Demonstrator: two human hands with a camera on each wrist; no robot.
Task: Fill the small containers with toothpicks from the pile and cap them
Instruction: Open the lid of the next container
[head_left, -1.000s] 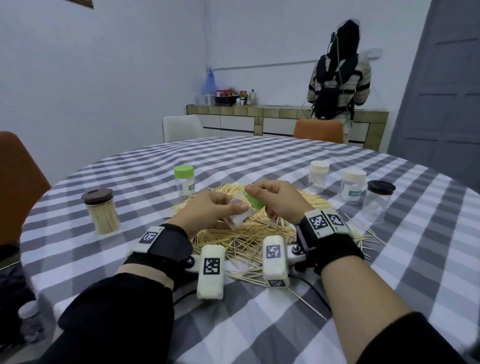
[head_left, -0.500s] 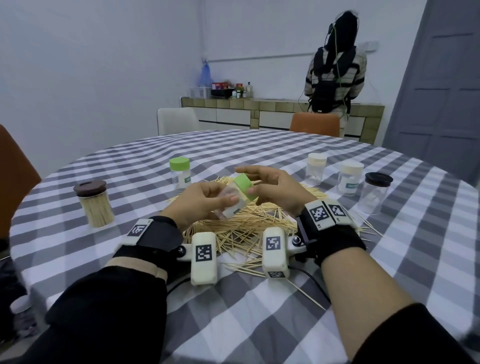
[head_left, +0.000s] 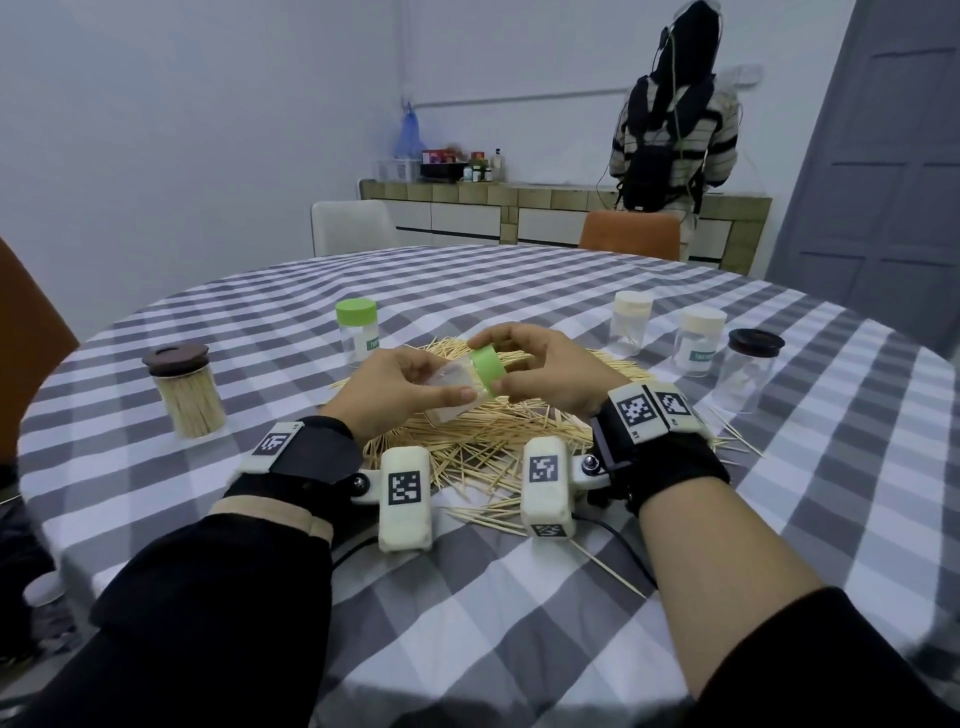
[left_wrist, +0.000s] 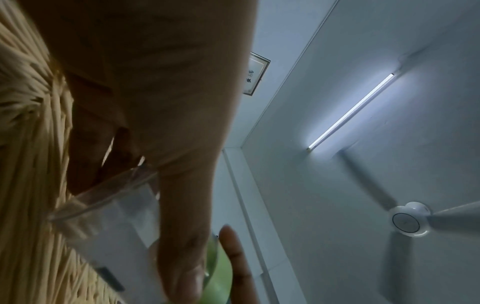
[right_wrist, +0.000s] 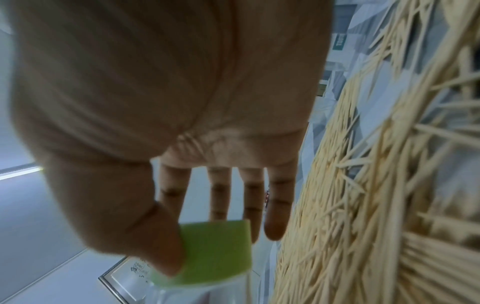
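Setting: white-walled room, grey door (head_left: 893, 171) at right, tiled sideboard (head_left: 519, 208) along the far wall, a second person (head_left: 670, 109) standing at it with back turned. Surface: round desk (head_left: 571, 597) under a grey-and-white checked cloth. Item 1: toothpick pile (head_left: 483, 441), loose, at desk centre, strays scattered toward the near edge. Item 2: clear container (head_left: 457, 392), held tilted above the pile; left hand (head_left: 395, 395) grips its body, fingers and thumb wrapped round it. Item 3: green cap (head_left: 488, 366), seated at the container's mouth; right hand (head_left: 550, 374) pinches it between thumb and fingertips, remaining fingers (right_wrist: 276, 205) extended; whether the cap is fully seated cannot be told. Item 4: brown-lidded jar (head_left: 184, 389), packed with toothpicks, upright at desk left. Item 5: green-capped container (head_left: 357, 332), upright, beyond the pile on the left. Item 6: two white-capped containers (head_left: 631, 327), upright, beyond the pile on the right. Item 7: black-lidded jar (head_left: 745, 369), clear, upright, just beside the white-capped pair at far right. Seating: white chair (head_left: 353, 228) and orange chair (head_left: 628, 241) at the far rim. Ceiling, wrist view: strip light (left_wrist: 350, 111) and fan (left_wrist: 407, 220).
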